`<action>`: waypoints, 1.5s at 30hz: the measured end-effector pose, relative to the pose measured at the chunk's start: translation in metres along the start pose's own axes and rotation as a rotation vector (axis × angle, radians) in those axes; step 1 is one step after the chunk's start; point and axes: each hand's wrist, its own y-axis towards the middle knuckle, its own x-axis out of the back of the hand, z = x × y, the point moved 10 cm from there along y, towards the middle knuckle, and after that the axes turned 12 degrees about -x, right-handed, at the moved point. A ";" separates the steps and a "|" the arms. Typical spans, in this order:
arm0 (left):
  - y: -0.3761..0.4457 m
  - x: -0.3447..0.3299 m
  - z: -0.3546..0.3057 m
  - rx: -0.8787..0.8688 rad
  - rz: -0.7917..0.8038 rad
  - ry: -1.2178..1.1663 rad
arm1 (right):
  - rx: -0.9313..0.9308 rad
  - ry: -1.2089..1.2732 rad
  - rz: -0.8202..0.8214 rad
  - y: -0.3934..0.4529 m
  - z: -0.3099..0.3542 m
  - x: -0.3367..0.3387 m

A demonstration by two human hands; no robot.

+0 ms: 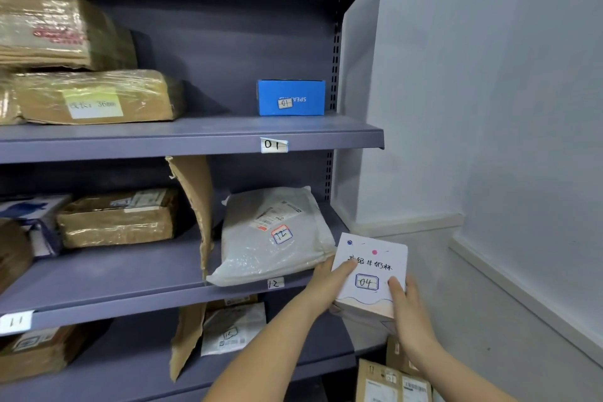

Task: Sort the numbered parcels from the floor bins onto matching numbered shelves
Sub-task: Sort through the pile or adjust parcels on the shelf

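I hold a white box (370,274) marked 04 with both hands, up in front of the right end of the shelving. My left hand (329,284) grips its left edge, thumb curled over the face; my right hand (409,310) clasps its lower right corner, thumb on the front. Below my right forearm, cardboard parcels (390,382) sit at the bottom edge of the frame. Just behind the box, a white bag (270,235) labelled 12 lies at the right end of the middle shelf (130,290), overhanging its front edge above the 12 tag (275,283). A torn cardboard divider (195,206) stands to the bag's left, with brown taped parcels (117,217) beyond it. One level lower a small bag (233,330) leans by another divider. Farther up, a blue box (291,97) marked 01 stands at the back right corner of the upper shelf (195,137), above the 01 tag (274,144).
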 end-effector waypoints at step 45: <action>-0.510 0.465 0.046 -0.059 -0.680 -0.084 | 0.196 -0.019 0.791 -0.469 0.031 -0.428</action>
